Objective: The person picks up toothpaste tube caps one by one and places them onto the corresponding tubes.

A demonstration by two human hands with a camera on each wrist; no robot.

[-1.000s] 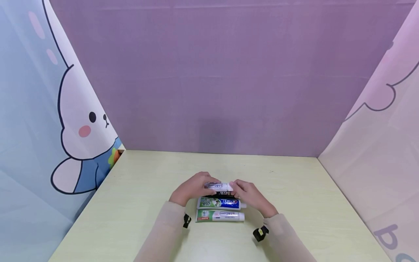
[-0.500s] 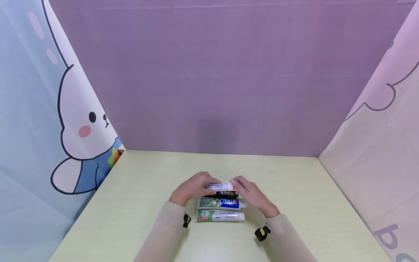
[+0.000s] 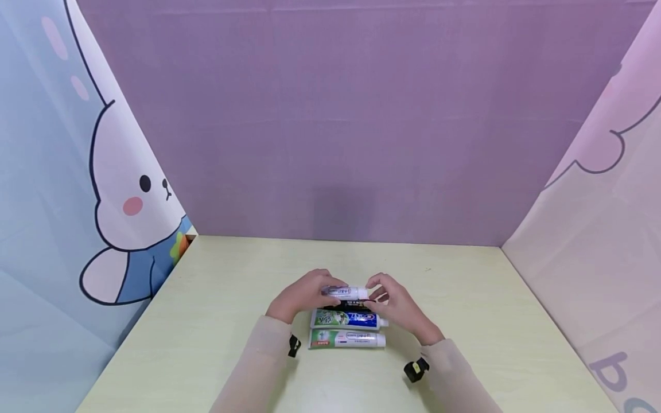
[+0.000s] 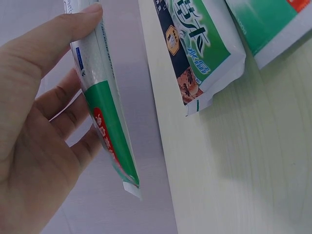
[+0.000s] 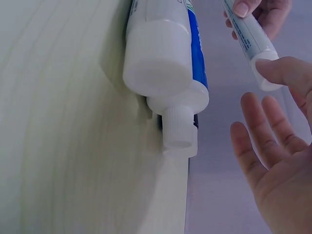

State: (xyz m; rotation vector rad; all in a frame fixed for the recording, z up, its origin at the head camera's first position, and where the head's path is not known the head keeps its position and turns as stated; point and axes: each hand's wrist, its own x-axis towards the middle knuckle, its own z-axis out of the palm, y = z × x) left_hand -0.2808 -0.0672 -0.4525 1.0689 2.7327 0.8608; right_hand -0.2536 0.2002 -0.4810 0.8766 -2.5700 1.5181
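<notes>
My left hand [image 3: 304, 293] grips a small white-and-green toothpaste tube [image 3: 351, 293], thumb on the near side. In the left wrist view this toothpaste tube [image 4: 108, 117] is raised off the table, its flat crimped end pointing down. Its white cap [image 5: 265, 80] shows in the right wrist view. Beside that cap my right hand [image 3: 400, 304] has its fingers spread, and the thumb overlaps the cap in the right wrist view. Nearer than the held tube lie a black toothpaste tube [image 3: 351, 306], a blue-and-green one [image 3: 346, 319] and a white-and-green one [image 3: 356, 339], caps to the right.
The pale wooden table [image 3: 206, 344] ends at a purple backdrop [image 3: 351, 126]. Cloth with a cartoon rabbit [image 3: 129, 189] hangs on the left, a pink-and-white cloth [image 3: 594, 241] on the right. Black wrist cameras sit on both sleeves.
My right hand has let go of the tube's cap end and drawn slightly right, its fingers spreading. The left hand keeps its hold on the toothpaste tube in about the same place.
</notes>
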